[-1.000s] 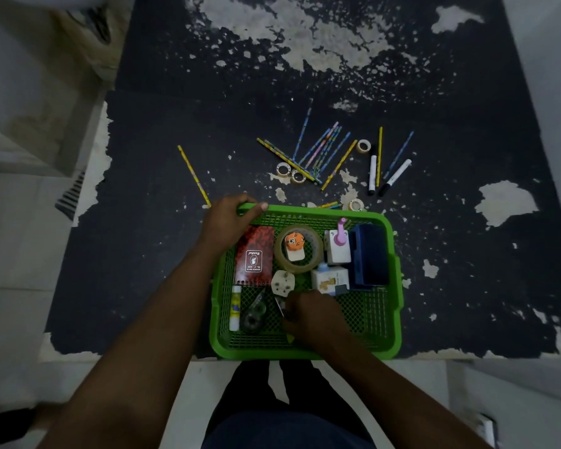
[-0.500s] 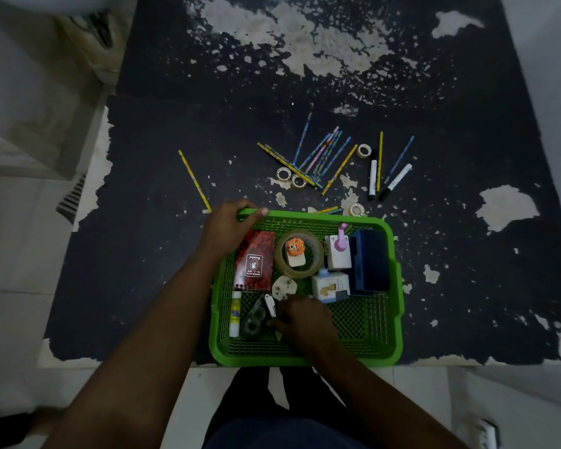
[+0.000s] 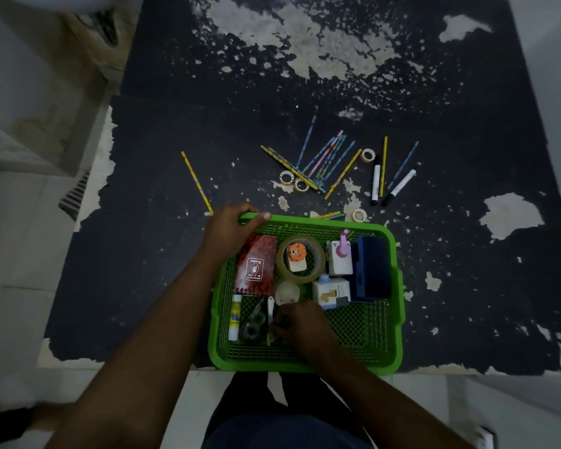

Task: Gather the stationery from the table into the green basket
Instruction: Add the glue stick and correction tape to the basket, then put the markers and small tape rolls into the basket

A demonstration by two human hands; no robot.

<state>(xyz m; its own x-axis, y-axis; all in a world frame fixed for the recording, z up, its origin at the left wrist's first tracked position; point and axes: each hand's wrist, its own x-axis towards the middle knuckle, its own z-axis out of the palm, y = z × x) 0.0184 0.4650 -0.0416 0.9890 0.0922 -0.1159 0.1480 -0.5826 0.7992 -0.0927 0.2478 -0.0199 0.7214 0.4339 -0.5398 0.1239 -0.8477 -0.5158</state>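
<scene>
Green basket (image 3: 305,366) sits at the near edge of the table (image 3: 162,254), at 6 o'clock in the view. Light is dim.

Surface: black coating, badly peeled, with pale patches showing through; the largest are at 12 o'clock and 3 o'clock.

Loose stationery lies beyond the basket, at its 12 to 1 o'clock:
- a fan of coloured pencils (image 3: 324,160)
- two white markers (image 3: 376,181) with black caps
- several small tape rings (image 3: 286,177)
- a lone yellow pencil (image 3: 196,183) lies apart at 11 o'clock, its near end by the basket corner.

In the basket:
- red notebook (image 3: 256,265)
- big tape roll (image 3: 318,259) with an orange piece inside it
- blue box (image 3: 371,267) against the 3 o'clock wall
- glue stick (image 3: 235,317) and scissors (image 3: 253,322) at 9 o'clock.

Left hand (image 3: 229,230) grips the far rim at the 11 o'clock corner, with the thumb lying along the top. Right hand (image 3: 302,325) is down inside the basket, knuckles up and fingers curled toward the floor beside the scissors. Cannot tell whether they pinch anything.

Room: pale tiled floor (image 3: 13,270) at 9 o'clock, with a slatted grille (image 3: 75,196) by the table edge.
</scene>
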